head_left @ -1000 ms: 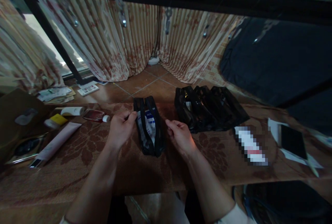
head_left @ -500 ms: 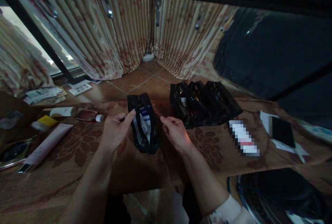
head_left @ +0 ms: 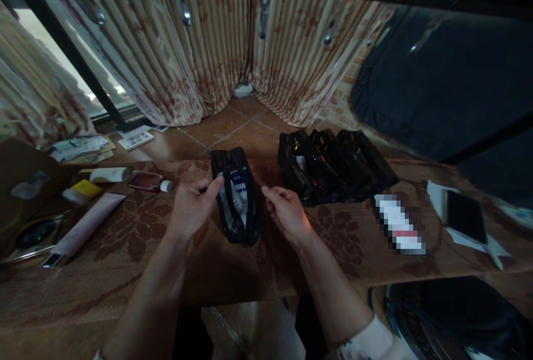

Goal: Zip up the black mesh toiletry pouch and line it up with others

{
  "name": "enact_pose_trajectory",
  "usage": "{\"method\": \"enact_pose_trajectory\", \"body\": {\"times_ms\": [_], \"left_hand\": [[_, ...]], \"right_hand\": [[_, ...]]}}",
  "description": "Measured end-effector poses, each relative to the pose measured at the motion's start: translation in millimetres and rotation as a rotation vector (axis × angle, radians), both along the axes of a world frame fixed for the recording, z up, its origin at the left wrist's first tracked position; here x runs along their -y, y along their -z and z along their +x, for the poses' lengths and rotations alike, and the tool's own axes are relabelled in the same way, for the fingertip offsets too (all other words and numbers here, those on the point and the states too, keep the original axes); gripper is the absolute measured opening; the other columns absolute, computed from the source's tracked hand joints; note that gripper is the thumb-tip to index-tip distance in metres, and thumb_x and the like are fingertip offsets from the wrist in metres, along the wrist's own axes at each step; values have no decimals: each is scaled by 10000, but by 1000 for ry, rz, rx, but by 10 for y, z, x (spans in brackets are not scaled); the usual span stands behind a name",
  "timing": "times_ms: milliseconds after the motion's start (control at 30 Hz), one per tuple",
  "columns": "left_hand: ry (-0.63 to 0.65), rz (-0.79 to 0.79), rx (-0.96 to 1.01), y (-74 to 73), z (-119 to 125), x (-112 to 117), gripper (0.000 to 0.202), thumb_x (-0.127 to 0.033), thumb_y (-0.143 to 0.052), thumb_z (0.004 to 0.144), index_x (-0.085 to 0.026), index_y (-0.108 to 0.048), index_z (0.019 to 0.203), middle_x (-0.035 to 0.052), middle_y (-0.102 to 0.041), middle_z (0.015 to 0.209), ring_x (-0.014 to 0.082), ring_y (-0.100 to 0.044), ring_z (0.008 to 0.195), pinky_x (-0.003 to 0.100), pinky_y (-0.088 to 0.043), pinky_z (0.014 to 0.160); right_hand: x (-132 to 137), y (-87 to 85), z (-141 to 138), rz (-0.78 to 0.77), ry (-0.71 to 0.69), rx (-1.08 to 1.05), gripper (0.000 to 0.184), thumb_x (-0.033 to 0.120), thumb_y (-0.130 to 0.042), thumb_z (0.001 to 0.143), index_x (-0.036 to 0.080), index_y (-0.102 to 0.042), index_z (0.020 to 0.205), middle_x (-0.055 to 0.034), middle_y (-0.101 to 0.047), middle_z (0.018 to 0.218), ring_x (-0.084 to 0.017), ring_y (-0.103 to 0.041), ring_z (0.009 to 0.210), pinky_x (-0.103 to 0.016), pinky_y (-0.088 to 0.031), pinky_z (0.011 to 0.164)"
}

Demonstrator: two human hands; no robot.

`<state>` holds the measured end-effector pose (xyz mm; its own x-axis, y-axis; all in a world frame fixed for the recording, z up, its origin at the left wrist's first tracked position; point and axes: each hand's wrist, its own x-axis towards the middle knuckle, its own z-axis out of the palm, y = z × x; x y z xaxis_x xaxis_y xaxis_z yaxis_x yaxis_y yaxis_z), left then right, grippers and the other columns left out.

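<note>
The left hand [head_left: 191, 207] and right hand [head_left: 289, 215] work at a small black bag [head_left: 251, 220], to the left of the row of dark bags [head_left: 335, 168].

The small black bag rests on the brown cloth [head_left: 200, 271], apart from the row; a blue and white packet [head_left: 240, 182] shows between its dark edges. The left hand, farther left of the row, appears to grip the bag's left edge, thumb on top. The right hand, between bag and row, has its fingertips drawn together; whether they pinch anything thin cannot be told. Good handling here probably calls for a light, steady left grip and an even outward pull, so the soft sides hold their shape and the packet does not catch on the edges.
</note>
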<state>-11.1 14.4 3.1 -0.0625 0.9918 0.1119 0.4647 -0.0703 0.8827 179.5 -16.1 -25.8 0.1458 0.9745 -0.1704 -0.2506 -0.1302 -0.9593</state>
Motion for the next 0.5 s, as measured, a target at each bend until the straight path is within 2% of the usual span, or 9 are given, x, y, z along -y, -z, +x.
{"method": "enact_pose_trajectory", "body": {"times_ms": [300,500], "left_hand": [[44,-1,22,92,-35,-32,450,-463,-569,819,-205,-355,519,-51,-303,504,91,-280,493,250,-205,476],[47,-4,20,93,-34,-34,448,-465,-566,821,-205,-356,522,-51,-310,512,89,-285,496,250,-212,479]], "right_hand": [[6,-3,-6,-15,-14,-7,445,518,-744,687,207,-486,501,62,-437,445,-67,-361,428,-223,-250,413],[5,7,-5,-23,-7,-15,446,520,-761,671,207,-491,504,63,-435,448,-69,-362,434,-225,-250,418]]}}
